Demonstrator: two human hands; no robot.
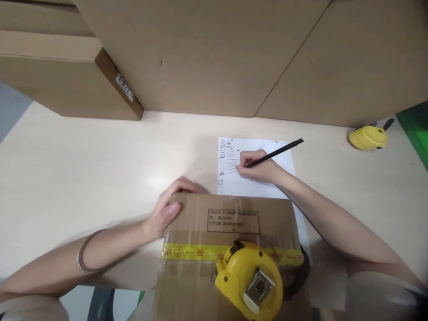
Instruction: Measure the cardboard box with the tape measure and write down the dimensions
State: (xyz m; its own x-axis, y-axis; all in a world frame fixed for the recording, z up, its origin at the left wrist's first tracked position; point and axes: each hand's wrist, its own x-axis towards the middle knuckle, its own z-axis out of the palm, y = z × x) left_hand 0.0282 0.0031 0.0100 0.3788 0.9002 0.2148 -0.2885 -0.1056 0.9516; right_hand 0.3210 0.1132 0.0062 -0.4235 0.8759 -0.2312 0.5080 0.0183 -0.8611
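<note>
My right hand is closed on a black pen, whose tip rests on a white sheet of paper with rows of handwritten marks at its left side. My left hand grips the far left corner of a small cardboard box that lies near the table's front edge, sealed with clear and yellow tape. A yellow tape measure lies on top of this box, close to me. A metal bangle circles my left wrist.
Large cardboard boxes stand along the back of the pale table, with another box at the back left. A second yellow tape measure sits at the far right. A green surface borders the table's right edge.
</note>
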